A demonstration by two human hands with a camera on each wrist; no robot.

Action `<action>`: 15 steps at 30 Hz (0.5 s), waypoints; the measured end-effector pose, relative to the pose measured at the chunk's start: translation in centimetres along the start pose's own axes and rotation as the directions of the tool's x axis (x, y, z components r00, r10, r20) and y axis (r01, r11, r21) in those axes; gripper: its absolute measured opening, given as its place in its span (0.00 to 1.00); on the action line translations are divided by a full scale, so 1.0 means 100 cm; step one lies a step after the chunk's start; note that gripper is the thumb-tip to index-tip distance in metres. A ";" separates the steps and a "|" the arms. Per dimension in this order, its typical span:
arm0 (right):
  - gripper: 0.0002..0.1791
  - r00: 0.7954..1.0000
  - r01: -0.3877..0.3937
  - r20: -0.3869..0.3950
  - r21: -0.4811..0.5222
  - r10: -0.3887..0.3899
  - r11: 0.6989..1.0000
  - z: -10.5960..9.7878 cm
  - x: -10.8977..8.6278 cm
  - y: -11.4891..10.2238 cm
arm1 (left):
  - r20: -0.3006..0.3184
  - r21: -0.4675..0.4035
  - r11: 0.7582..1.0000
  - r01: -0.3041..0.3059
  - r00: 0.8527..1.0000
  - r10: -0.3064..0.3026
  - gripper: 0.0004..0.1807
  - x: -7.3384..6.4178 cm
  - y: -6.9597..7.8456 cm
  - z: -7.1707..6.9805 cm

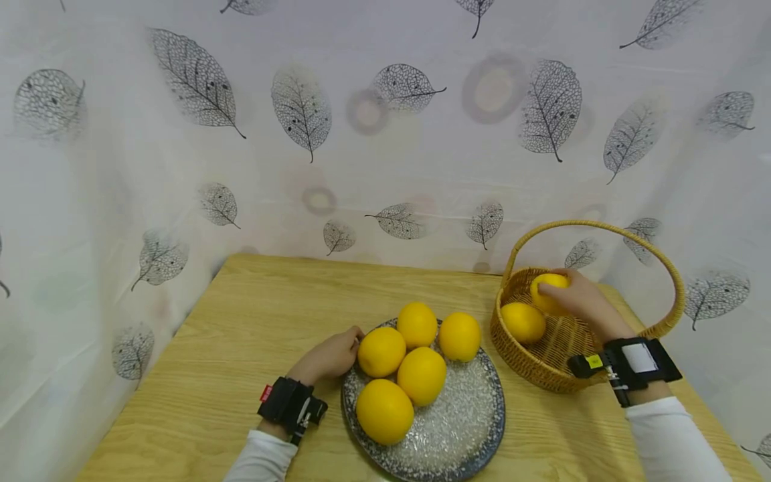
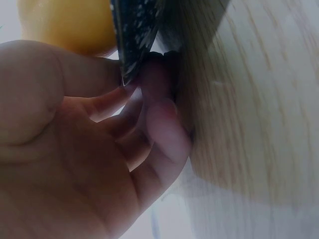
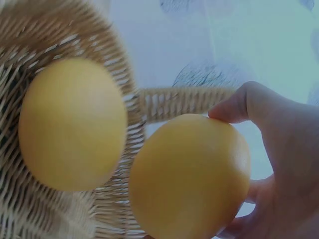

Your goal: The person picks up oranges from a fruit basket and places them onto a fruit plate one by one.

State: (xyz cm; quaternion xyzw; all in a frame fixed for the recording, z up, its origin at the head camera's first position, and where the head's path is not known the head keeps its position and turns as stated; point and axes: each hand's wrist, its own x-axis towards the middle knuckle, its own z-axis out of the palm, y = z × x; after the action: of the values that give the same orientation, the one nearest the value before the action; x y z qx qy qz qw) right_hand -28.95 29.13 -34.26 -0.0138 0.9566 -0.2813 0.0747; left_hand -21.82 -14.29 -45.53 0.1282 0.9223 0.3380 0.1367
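Observation:
My right hand (image 1: 581,298) grips a yellow orange (image 1: 548,292) within the wicker basket (image 1: 536,369); in the right wrist view, thumb and fingers curl round its sides. Beside it a second orange (image 1: 523,323) lies in the basket. My left hand (image 1: 330,356) holds the left edge of a speckled grey plate (image 1: 460,415). Seen from the left wrist, the thumb lies on the dark rim (image 2: 130,42) and the other fingers curl below it, close to the tabletop. Several oranges (image 1: 421,376) are grouped on the plate's left and far parts.
The basket's tall arched handle (image 1: 593,224) rises over its opening. Both stand on a light wood table (image 1: 271,294), plate in front and basket at the right. A pale curtain with leaf prints (image 1: 415,167) hangs behind and along the sides.

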 end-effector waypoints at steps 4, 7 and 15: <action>0.45 0.997 0.061 -0.047 -0.052 -0.063 0.997 -0.001 -0.013 -0.013 | 0.003 -0.003 1.000 0.008 1.000 -0.008 0.16 -0.001 0.001 0.001; 0.44 0.989 0.117 -0.081 -0.076 -0.123 0.990 0.000 -0.025 -0.023 | -0.002 -0.006 1.000 0.010 1.000 -0.010 0.15 0.000 0.000 0.001; 0.39 0.921 0.302 -0.223 -0.106 -0.318 0.947 0.020 -0.061 -0.042 | -0.005 -0.013 1.000 0.008 1.000 -0.008 0.15 0.000 0.000 -0.001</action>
State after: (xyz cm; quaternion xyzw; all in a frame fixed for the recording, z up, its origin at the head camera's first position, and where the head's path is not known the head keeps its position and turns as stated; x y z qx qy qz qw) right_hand -22.64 25.00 -32.80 -0.1340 0.9536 -0.2555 -0.0859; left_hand -21.89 -14.33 -45.50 0.1227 0.9210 0.3435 0.1368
